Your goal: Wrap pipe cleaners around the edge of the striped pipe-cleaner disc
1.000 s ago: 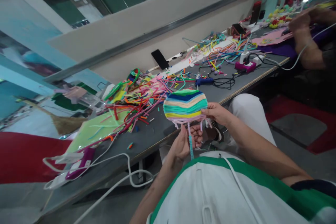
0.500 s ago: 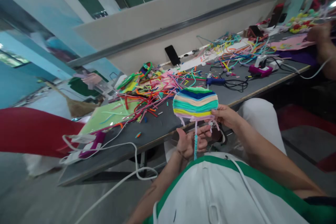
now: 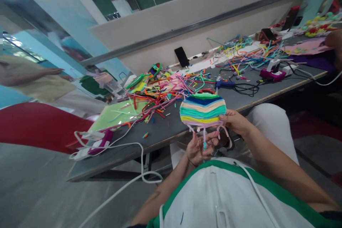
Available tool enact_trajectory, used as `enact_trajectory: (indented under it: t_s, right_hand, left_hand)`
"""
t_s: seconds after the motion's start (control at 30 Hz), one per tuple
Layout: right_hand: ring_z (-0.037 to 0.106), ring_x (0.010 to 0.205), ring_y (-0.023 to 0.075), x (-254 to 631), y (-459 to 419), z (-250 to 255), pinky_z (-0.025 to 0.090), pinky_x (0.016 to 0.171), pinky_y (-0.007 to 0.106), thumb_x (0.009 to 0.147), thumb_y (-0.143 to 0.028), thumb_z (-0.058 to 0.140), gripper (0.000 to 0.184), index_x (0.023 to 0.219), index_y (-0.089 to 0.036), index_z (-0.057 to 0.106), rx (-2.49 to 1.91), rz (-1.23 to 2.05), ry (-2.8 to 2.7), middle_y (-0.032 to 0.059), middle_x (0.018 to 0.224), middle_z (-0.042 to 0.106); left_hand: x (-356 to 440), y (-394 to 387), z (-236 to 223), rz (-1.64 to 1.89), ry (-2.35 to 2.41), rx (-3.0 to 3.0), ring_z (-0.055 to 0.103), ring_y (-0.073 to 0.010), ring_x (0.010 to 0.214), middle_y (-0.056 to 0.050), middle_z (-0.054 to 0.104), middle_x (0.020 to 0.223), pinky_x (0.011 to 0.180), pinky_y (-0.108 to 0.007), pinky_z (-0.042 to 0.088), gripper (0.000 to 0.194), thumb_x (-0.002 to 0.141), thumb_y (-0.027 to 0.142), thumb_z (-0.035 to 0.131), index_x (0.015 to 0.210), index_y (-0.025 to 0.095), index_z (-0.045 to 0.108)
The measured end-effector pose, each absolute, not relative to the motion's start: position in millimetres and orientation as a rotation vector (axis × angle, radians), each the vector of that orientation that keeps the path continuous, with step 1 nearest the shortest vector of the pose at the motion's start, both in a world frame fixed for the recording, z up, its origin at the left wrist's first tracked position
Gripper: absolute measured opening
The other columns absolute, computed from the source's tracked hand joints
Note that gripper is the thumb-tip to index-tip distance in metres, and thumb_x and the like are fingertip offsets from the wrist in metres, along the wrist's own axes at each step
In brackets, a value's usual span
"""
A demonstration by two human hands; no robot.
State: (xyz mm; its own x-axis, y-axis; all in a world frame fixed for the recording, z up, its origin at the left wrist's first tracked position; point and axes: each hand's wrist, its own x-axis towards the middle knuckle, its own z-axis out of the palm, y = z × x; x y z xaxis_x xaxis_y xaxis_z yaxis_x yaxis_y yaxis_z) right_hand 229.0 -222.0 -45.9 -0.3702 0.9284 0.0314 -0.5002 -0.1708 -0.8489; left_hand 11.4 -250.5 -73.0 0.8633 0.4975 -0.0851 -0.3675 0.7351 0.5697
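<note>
A striped, rounded panel of fuzzy pipe cleaners [image 3: 203, 108] is held up in front of me, banded green, dark blue, light blue, peach, turquoise, yellow and lilac. My right hand [image 3: 236, 121] pinches its right edge, thumb on the front. Lilac ends dangle from the lower edge. A middle strand [image 3: 205, 136] hangs down with a turquoise wrap around its lower part. Below the panel, my left hand [image 3: 200, 148] is palm up, its fingers curled around this strand and partly covering the turquoise wrap.
Loose pipe cleaners [image 3: 165, 89] are heaped on the grey table [image 3: 165, 128]. A blue glue gun [image 3: 224, 84], a dark phone [image 3: 181, 57] and purple power strips [image 3: 272, 74] lie there too. White cables cross the near left corner. A person's arm [image 3: 29, 74] shows at left, another person's hand [image 3: 333, 42] at right.
My left fingers have curled in around the hanging strand, covering more of its turquoise part. My right hand keeps its pinch on the panel. A person has come into view at left.
</note>
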Motion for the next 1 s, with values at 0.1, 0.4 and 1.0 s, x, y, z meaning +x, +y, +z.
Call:
enact_trajectory:
  t_s: [0.1, 0.4, 1.0]
  right_hand:
    - [0.071, 0.072, 0.0195, 228.2, -222.3, -43.2, 0.057, 0.071, 0.031, 0.07, -0.032, 0.075, 0.034, 0.1, -0.017, 0.07, -0.63, 1.746, -0.963, 0.0077, 0.092, 0.074]
    - [0.071, 0.07, 0.0198, 227.7, -223.3, -39.1, 0.058, 0.065, 0.03, 0.07, -0.032, 0.075, 0.035, 0.1, -0.015, 0.069, -0.612, 1.749, -1.027, 0.0084, 0.087, 0.074]
    - [0.069, 0.063, 0.0173, 225.7, -222.3, -40.1, 0.057, 0.063, 0.029, 0.07, -0.032, 0.075, 0.033, 0.097, -0.014, 0.07, -0.631, 1.778, -1.006, 0.0075, 0.081, 0.074]
  left_hand:
    - [11.3, -250.4, -73.9, 0.505, 0.278, 0.561, 0.027, -0.0036, 0.047, -0.014, 0.057, 0.098, 0.034, -0.016, 0.013, 0.079, 0.069, 0.068, 0.056, 0.126, 0.013, 0.052]
    - [13.9, -247.2, -82.8, 0.503, 0.272, 0.564, 0.025, -0.0026, 0.04, -0.011, 0.057, 0.089, 0.032, -0.017, 0.013, 0.087, 0.069, 0.078, 0.043, 0.127, 0.013, 0.05]
    - [23.7, -255.1, -89.5, 0.598, 0.253, 0.613, 0.025, -0.0011, 0.037, -0.007, 0.058, 0.082, 0.033, -0.016, 0.016, 0.072, 0.073, 0.068, 0.052, 0.124, 0.017, 0.048]
